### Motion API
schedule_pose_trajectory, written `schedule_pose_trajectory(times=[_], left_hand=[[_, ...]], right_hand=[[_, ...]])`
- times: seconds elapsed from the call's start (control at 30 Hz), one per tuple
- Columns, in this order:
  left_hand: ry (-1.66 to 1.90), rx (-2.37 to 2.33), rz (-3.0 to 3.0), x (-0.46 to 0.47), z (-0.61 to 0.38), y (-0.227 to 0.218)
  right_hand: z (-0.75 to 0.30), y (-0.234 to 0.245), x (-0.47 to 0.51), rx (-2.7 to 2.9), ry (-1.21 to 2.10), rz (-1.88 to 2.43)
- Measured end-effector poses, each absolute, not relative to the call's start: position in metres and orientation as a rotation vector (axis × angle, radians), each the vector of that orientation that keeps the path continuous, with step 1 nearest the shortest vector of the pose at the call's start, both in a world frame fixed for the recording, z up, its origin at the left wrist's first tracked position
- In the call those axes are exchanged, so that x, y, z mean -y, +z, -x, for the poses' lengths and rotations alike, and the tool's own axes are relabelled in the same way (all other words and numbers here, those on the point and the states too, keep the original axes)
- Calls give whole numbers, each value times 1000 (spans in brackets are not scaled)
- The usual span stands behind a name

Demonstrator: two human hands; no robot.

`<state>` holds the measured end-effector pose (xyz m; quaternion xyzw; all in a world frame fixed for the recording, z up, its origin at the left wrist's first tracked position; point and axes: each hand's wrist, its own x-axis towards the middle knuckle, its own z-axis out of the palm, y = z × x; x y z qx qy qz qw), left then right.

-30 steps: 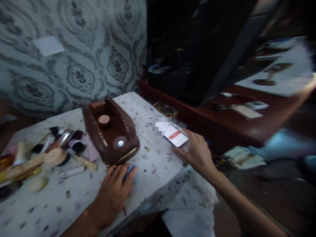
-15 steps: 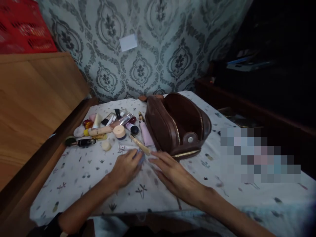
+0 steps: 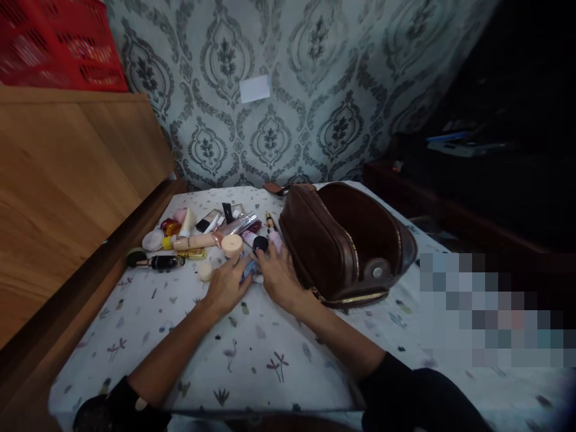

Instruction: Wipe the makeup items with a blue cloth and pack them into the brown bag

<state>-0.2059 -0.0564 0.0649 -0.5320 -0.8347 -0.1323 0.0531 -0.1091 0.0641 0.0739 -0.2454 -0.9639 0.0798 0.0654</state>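
Note:
An open brown leather toiletry bag [image 3: 333, 246] lies on its side on the table's patterned white cloth [image 3: 252, 354]. To its left is a pile of cosmetics [image 3: 202, 231]: tubes, small jars, a round cream lid [image 3: 232, 245] and a dark bottle [image 3: 164, 262]. My left hand [image 3: 227, 287] rests at the near edge of the pile, fingers curled round a small blue item [image 3: 247, 273]. My right hand [image 3: 279, 275] lies beside it against the bag's left side. Its fingers are stretched out over a dark round pot [image 3: 260, 243] and a pink tube, gripping nothing.
A wooden headboard or panel [image 3: 67, 198] slopes along the left, with a red plastic crate [image 3: 58, 42] above it. Patterned wallpaper with a white note [image 3: 254, 88] is behind. A dark wooden cabinet [image 3: 472, 180] stands at the right. A pixelated patch covers part of the table's right side.
The view swung left from the cabinet to the table. My right hand left the phone and came across to the cosmetics beside the bag. Both hands moved forward into the pile.

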Motion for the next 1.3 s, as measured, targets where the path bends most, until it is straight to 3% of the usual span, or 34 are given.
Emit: schedule_pose_trajectory(times=[0.4, 0.7, 0.93, 1.3], left_hand=[[0, 2636, 1424, 60, 233, 78], [-159, 2613, 1344, 64, 241, 90], [-87, 2604, 1273, 4, 273, 134], [267, 2715, 1479, -73, 343, 135]], right_hand=[[112, 65, -69, 2739, 369, 835], [117, 39, -74, 2548, 847, 604], [117, 16, -76, 2338, 1054, 353], [112, 30, -70, 2307, 1089, 423]])
